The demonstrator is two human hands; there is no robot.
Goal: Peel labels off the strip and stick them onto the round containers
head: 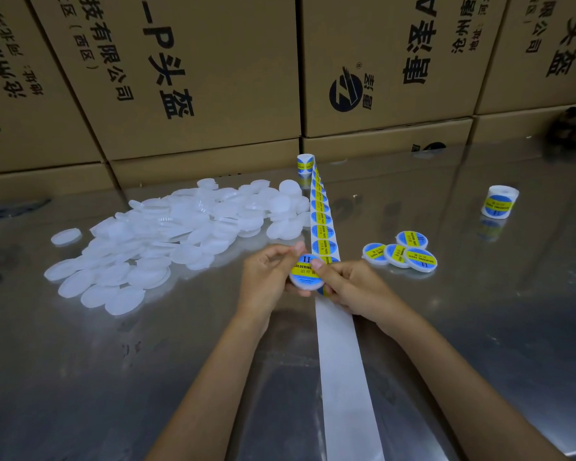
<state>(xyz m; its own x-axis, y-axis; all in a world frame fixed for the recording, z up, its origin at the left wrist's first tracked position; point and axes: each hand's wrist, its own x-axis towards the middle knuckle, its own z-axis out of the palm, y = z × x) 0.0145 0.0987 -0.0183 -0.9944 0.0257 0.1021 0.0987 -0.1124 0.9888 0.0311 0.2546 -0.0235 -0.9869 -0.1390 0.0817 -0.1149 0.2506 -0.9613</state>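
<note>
While a long label strip (320, 207) runs from a small roll (305, 164) at the far edge of the steel table (479, 327) down the middle toward the near edge, a person sets a blue-and-yellow label (305, 267) onto a round container (301, 283) held just above the table's centre. The left hand (266, 277) grips the container from its left side, fingers curled round the rim. The right hand (350, 287) has a fingertip on the label's right edge, its other fingers curled over the strip, apparently pinching it.

The step in hand looks like pressing down: the label appears already seated on the lid. The next move probably calls for smoothing it flat, then placing the piece with the four finished containers (399, 252) just right of the strip, and taking a blank from the heap of unlabelled containers (180, 227) toward the far left of the table.

Near the person, the strip is bare white backing (343, 377), which runs out of view at the bottom. A second roll (499, 202) stands toward the far right edge. Cardboard boxes (197, 78) wall the back.

Hard to tell: whether the label is fully stuck or its right side lifted, since the right fingers cover it; the next label beneath that hand is mostly hidden. A dark shape at the far right corner is too blurred to name.
</note>
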